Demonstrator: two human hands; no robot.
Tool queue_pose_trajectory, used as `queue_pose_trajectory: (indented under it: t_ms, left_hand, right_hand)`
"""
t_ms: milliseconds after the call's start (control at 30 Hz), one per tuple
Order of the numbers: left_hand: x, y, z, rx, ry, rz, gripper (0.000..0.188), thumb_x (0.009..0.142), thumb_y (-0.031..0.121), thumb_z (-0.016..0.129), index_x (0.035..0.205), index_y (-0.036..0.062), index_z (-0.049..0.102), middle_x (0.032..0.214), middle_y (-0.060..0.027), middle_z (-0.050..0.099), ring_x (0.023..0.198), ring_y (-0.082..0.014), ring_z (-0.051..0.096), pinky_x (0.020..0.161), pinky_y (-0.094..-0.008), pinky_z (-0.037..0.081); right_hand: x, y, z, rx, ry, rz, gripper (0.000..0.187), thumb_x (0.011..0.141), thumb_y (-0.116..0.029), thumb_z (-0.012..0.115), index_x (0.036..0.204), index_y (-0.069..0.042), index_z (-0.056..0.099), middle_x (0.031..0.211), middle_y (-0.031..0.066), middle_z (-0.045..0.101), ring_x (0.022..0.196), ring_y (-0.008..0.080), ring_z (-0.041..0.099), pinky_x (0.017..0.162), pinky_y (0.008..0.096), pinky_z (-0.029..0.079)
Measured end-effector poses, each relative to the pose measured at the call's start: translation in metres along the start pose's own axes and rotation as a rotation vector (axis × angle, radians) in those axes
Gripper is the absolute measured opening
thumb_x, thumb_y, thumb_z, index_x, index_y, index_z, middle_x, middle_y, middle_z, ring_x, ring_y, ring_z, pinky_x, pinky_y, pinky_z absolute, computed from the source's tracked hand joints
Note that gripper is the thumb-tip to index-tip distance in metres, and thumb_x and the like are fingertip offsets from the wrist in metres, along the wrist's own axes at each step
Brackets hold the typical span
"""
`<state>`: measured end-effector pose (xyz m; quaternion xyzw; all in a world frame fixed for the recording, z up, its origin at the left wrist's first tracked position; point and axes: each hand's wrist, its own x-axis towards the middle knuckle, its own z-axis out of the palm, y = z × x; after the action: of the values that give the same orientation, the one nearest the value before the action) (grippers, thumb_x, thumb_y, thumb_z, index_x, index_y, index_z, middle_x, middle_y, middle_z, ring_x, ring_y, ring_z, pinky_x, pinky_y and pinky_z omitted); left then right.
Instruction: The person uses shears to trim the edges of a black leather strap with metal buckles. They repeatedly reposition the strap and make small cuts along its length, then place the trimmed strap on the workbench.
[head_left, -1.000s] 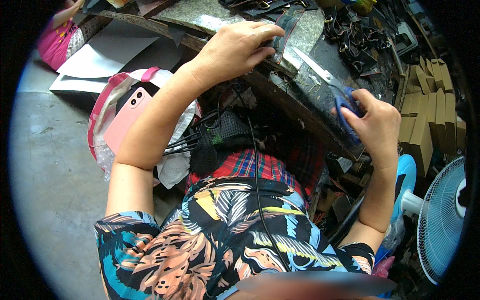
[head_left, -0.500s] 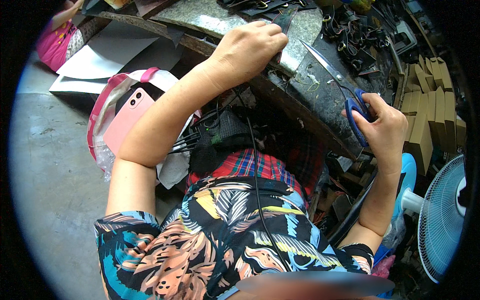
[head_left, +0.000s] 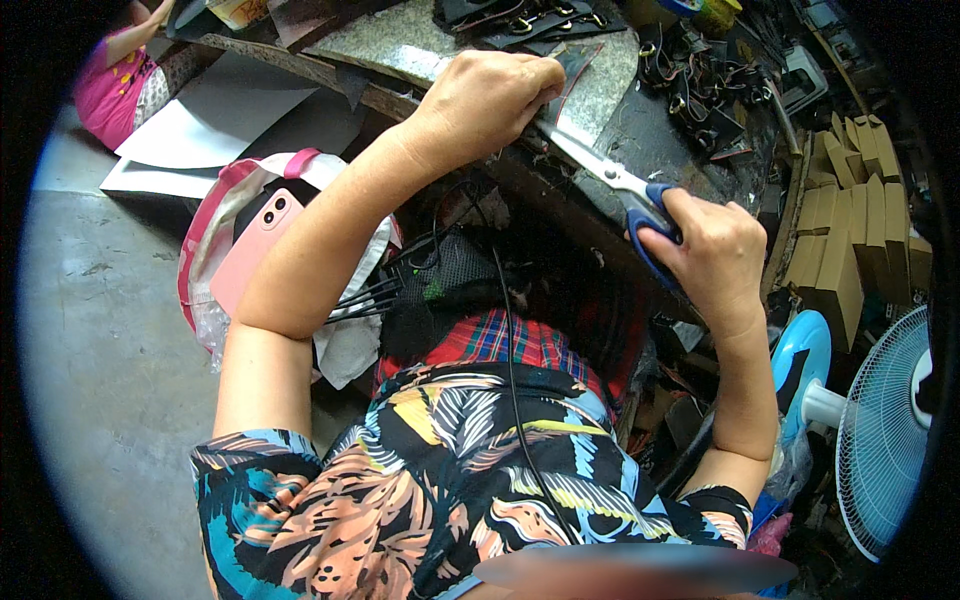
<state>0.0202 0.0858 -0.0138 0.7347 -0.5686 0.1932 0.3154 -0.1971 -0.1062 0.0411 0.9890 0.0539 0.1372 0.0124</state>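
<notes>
My right hand point(head_left: 715, 252) grips blue-handled metal scissors point(head_left: 612, 175); my left hand point(head_left: 488, 98) pinches a flat, dark strip point(head_left: 576, 62) over the speckled grey counter point(head_left: 400, 45).

Smooth grey floor point(head_left: 110, 340) left of a worn workbench point(head_left: 390, 42)

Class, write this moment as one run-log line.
left hand: holding dark strip; right hand: holding blue-handled scissors, pointed toward left hand; fan: far right
</notes>
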Motion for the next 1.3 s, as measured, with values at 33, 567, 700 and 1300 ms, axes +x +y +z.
queue_pose_trajectory:
  t_ms: [33,567,700,1300]
  left_hand:
    - [0.0,0.0,0.0,-0.006,0.009,-0.017,0.012,0.091,0.015,0.065,0.098,0.0055,0.063,0.088,-0.0142,0.069,0.082,-0.0344,0.069,0.072,-0.0414,0.055]
    - [0.018,-0.004,-0.008,-0.036,-0.275,0.011,0.024,0.076,0.0,0.066,0.1,0.004,0.066,0.104,-0.01,0.069,0.104,-0.0305,0.061,0.093,-0.0401,0.05]
    - [0.023,0.013,0.01,0.075,-0.11,-0.026,0.024,0.083,0.01,0.07,0.107,0.0097,0.065,0.1,-0.0084,0.069,0.097,-0.03,0.063,0.086,-0.0395,0.053]
    - [0.03,0.005,0.043,0.179,0.101,-0.062,0.009,0.091,0.012,0.062,0.091,0.0044,0.066,0.087,-0.0126,0.069,0.086,-0.0314,0.069,0.078,-0.0407,0.055]
  right_hand:
    - [-0.002,0.001,-0.001,0.018,-0.007,-0.01,0.033,0.07,-0.03,0.083,0.089,-0.009,0.065,0.071,0.0095,0.066,0.064,0.029,0.065,0.06,0.0387,0.047]
    - [0.0,0.036,-0.023,-0.066,-0.025,0.262,0.034,0.072,-0.037,0.081,0.094,-0.012,0.073,0.076,0.0116,0.071,0.07,0.0287,0.07,0.064,0.0389,0.053]
    - [0.003,0.035,-0.011,-0.088,-0.04,0.253,0.035,0.074,-0.04,0.081,0.094,-0.013,0.074,0.076,0.0118,0.071,0.069,0.0292,0.071,0.063,0.0398,0.054]
    - [0.011,0.029,0.0,-0.167,-0.116,0.243,0.033,0.078,-0.039,0.079,0.097,-0.013,0.071,0.074,0.0124,0.071,0.069,0.0294,0.071,0.063,0.0395,0.054]
